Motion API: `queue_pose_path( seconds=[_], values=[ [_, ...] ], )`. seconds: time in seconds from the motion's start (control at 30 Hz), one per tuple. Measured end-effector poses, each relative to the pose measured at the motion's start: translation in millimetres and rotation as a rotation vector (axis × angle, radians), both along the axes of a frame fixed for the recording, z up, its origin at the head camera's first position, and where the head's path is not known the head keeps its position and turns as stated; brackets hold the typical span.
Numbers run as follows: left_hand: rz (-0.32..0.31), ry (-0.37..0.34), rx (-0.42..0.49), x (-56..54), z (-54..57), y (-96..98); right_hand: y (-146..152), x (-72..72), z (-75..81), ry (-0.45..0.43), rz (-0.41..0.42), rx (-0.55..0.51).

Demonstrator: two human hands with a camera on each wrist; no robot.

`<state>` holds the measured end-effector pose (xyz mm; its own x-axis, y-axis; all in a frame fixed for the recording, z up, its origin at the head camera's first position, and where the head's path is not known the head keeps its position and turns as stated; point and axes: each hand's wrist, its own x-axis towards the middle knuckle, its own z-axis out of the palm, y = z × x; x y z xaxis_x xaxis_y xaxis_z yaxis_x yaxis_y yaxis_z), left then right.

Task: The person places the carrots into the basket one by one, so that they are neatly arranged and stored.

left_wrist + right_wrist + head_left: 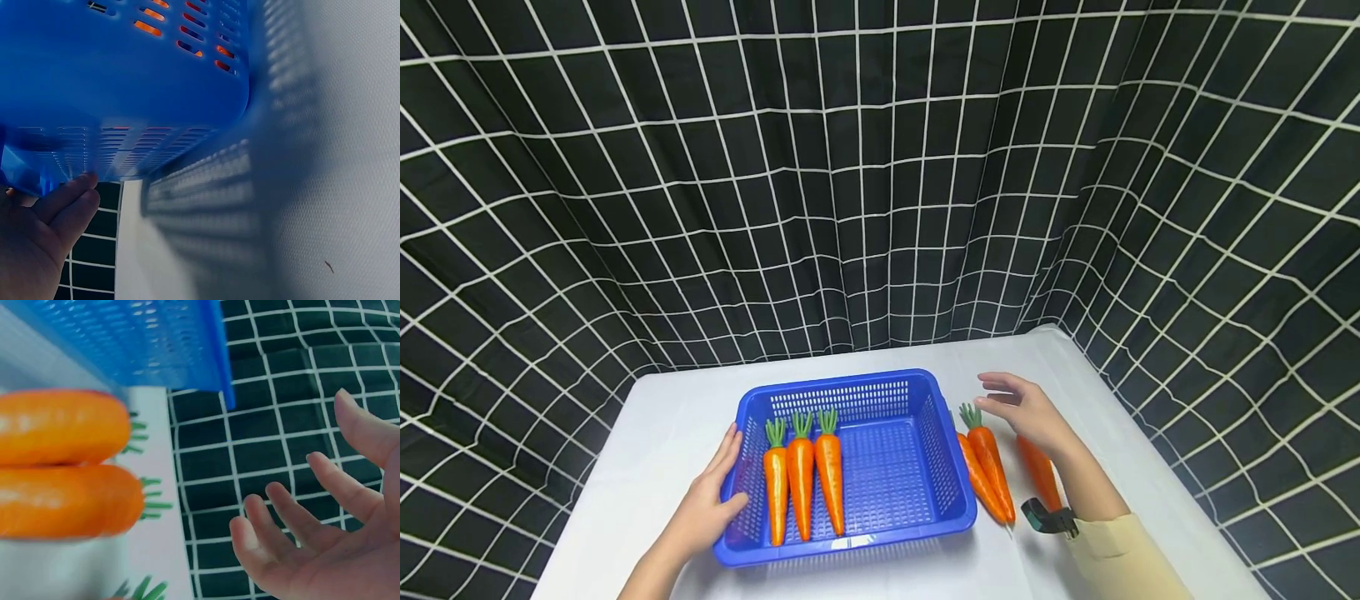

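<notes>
A blue plastic basket (891, 529) with slotted walls stands in the middle of the table. Three orange carrots (801, 487) with green tops lie side by side in its left half. At the basket's left rim, my left hand (706, 504) holds on, thumb over the edge and fingers along the outside wall. My right hand (1028, 414) hovers empty with fingers spread, just right of the green top of a carrot (988, 454). Another carrot (981, 483) lies against that one beside the basket. A further carrot (1039, 468) is partly hidden under my right forearm.
A white cloth covers the table (647, 433). Black curtains (880, 192) with a white grid enclose it at the back and both sides. My right wrist wears a dark strapped device (1051, 517).
</notes>
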<state>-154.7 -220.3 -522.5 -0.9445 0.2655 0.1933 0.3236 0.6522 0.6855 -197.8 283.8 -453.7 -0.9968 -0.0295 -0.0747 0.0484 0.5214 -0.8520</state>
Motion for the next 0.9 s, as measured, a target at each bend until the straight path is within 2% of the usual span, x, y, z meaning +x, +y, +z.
queue_pose_path(
  seconds=[0.13,0.37,0.53,0.73,0.9],
  values=[
    [0.004,-0.023,0.006,2.3,0.4,-0.4,9,4.9,-14.3,-0.012,-0.035,0.04],
    [0.013,-0.043,-0.005,-0.4,0.1,0.2,31,12.7,-31.6,-0.079,-0.12,0.19],
    [0.011,-0.035,-0.007,-0.9,0.7,0.2,46,18.3,-37.3,-0.127,-0.11,0.25],
    [0.015,-0.03,-0.019,-0.7,2.5,1.1,56,24.4,-48.6,-0.216,-0.085,0.264],
    [0.013,-0.024,-0.017,-0.8,1.3,0.6,58,26.6,-58.5,-0.221,-0.069,0.285]
  ],
)
